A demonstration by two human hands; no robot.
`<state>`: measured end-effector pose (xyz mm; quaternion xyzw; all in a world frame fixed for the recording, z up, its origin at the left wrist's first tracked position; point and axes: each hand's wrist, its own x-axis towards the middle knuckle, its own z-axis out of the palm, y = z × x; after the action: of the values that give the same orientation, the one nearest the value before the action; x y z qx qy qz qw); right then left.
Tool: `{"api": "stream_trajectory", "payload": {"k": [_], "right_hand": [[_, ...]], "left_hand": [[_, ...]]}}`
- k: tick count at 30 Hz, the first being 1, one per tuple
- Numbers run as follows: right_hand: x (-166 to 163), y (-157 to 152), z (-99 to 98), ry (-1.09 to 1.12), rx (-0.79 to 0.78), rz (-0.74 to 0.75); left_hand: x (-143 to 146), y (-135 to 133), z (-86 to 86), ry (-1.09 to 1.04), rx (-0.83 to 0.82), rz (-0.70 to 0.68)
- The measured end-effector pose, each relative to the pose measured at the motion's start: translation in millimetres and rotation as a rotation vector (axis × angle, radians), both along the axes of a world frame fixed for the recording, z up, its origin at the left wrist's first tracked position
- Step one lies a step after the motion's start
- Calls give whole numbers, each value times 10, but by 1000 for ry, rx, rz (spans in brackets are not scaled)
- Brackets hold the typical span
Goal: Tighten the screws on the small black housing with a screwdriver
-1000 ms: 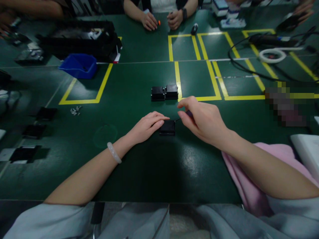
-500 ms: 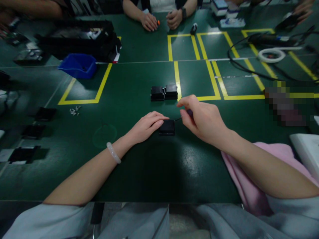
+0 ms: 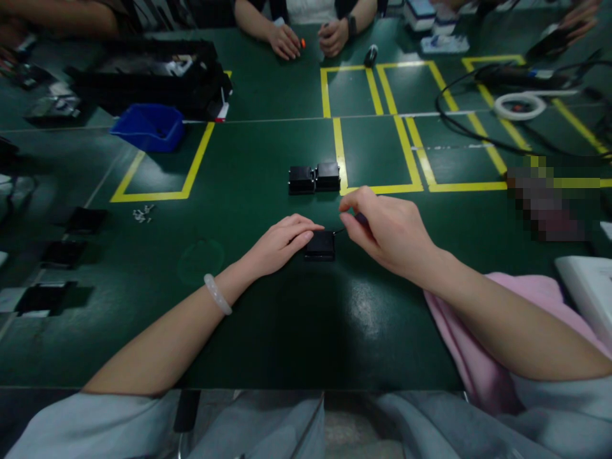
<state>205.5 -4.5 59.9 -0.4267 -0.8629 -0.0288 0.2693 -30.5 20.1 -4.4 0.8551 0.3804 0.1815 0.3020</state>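
Note:
A small black box [image 3: 320, 246] lies on the green table [image 3: 268, 331] in front of me. My left hand [image 3: 280, 242] rests beside it, fingers laid flat against its left side and top edge. My right hand [image 3: 389, 231] is pinched round a thin screwdriver [image 3: 359, 220] whose fine tip reaches the box's right top corner. Two more black boxes [image 3: 314, 178] sit side by side a little farther back.
Yellow tape outlines mark the table [image 3: 377, 150]. A blue bin [image 3: 149, 126] and a black tray [image 3: 153, 76] stand back left, small screws [image 3: 142, 214] and black parts [image 3: 62, 252] at left. Cables [image 3: 482, 121] lie back right. Another person's hands [image 3: 310, 38] work opposite. Pink cloth [image 3: 471, 344] lies under my right arm.
My right hand has shifted its fingers slightly on the screwdriver, staying at the box's corner. My left hand has not moved.

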Motion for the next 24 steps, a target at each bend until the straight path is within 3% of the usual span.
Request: {"api": "stream_trajectory", "payload": {"k": [24], "right_hand": [[-1, 4, 2, -21, -34, -18]], "left_hand": [[1, -12, 6, -7, 17, 19]]}}
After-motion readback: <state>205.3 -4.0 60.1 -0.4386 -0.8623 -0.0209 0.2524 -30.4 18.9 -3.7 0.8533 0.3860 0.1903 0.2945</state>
